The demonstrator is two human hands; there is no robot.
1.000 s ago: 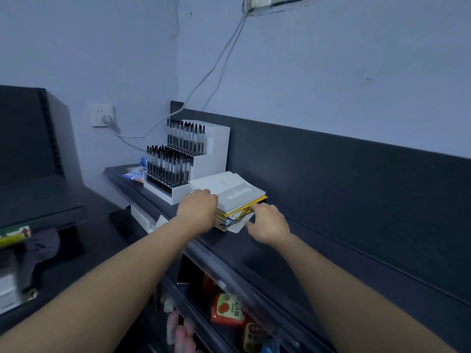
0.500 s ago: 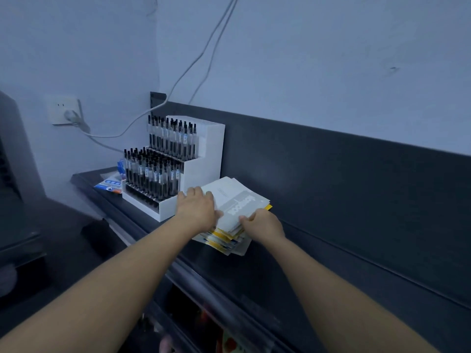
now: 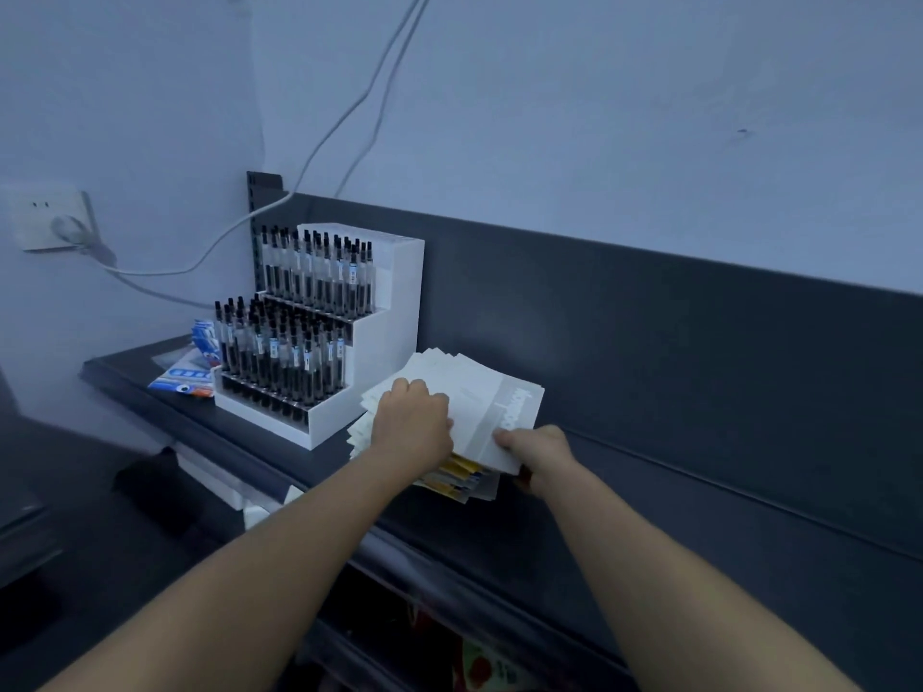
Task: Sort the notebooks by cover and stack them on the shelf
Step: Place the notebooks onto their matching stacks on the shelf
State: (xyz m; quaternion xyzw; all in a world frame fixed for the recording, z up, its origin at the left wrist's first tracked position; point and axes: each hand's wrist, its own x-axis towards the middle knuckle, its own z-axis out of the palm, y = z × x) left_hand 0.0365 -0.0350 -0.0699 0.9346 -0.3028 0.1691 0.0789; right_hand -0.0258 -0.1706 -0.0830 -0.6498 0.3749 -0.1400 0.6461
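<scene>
A stack of notebooks lies on the dark shelf, just right of the pen display. The top covers are white with a grey band; yellow and blue covers show lower in the pile. My left hand rests curled on the stack's left side, pressing down on the white covers. My right hand pinches the near right corner of the top white notebooks, which are raised a little above the yellow ones.
A white tiered display of black pens stands left of the stack, touching it. Blue packets lie at the shelf's left end. A wall socket with cables hangs behind. A lower shelf holds red packages.
Both hands have closed onto the stack. The right hand went from beside the pile to gripping the top white notebooks' corner and raising it; the camera moved nearer and to the right.
</scene>
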